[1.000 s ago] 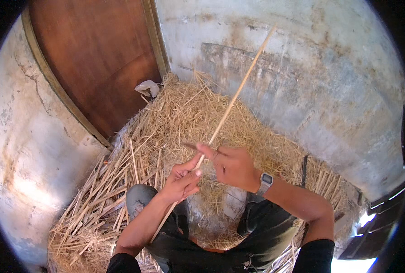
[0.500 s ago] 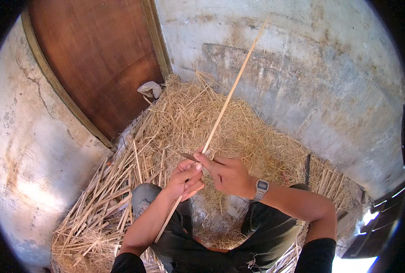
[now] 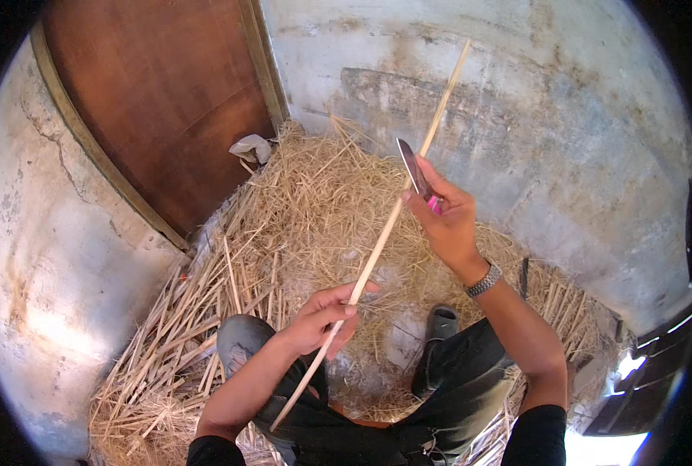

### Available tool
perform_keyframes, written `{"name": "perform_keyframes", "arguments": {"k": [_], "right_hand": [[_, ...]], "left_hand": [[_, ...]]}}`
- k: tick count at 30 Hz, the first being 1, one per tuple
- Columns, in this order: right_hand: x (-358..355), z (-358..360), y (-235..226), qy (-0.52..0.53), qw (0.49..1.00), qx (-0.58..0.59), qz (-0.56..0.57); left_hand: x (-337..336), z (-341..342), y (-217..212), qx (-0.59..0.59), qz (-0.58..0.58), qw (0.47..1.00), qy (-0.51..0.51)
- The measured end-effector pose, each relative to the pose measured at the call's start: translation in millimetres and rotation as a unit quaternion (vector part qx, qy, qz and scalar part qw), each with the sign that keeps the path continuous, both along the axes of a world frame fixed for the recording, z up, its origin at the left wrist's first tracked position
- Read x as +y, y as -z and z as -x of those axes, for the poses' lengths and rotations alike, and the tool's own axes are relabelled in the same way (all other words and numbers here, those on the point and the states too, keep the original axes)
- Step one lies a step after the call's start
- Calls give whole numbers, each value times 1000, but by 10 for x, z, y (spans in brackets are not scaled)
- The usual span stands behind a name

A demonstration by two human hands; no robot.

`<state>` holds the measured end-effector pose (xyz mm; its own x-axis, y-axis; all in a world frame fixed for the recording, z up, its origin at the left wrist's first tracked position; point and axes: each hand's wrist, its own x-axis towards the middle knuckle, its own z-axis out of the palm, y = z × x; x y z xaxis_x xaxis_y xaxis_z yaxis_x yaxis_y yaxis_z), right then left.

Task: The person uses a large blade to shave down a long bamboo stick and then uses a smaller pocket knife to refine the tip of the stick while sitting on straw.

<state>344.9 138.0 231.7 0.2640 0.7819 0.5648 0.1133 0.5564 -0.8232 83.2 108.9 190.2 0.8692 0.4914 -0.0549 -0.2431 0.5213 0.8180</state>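
Straw (image 3: 206, 311) lies heaped across the floor from about eight o'clock up to twelve, packed against the brown wooden door (image 3: 159, 101) at eleven o'clock, with a crumpled pale scrap (image 3: 251, 147) at the door's foot. My left hand (image 3: 321, 317), just below centre, has its grip closed around a long thin pale stick (image 3: 377, 252), fingers curled over it and thumb laid along it. The stick runs slantwise from near my lap at six o'clock up to one o'clock, its tip against the grey plastered wall (image 3: 532, 101). My right hand (image 3: 443, 217), at about one o'clock from centre, has its grip wrapped tight on a knife (image 3: 417, 175) with a pink handle, the blade pointing up and just beside the stick; whether it touches I cannot tell. A metal watch band (image 3: 483, 280) circles that wrist. A dark sandal (image 3: 438, 326) sits at five o'clock, beside my knee
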Motion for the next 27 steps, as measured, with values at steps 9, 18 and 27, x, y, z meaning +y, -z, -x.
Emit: {"name": "perform_keyframes", "arguments": {"k": [9,18,27], "right_hand": [[-431,315,75,-88,978,-153,111],[-461,365,35,23,980,-193,50],[-557,368,30,25,901,-426,78]], "left_hand": [[-24,-180,54,100,-191,972,-89],[60,-80,-85,61,-136,974,-171],[8,-89,53,50,-150,978,-139]]}}
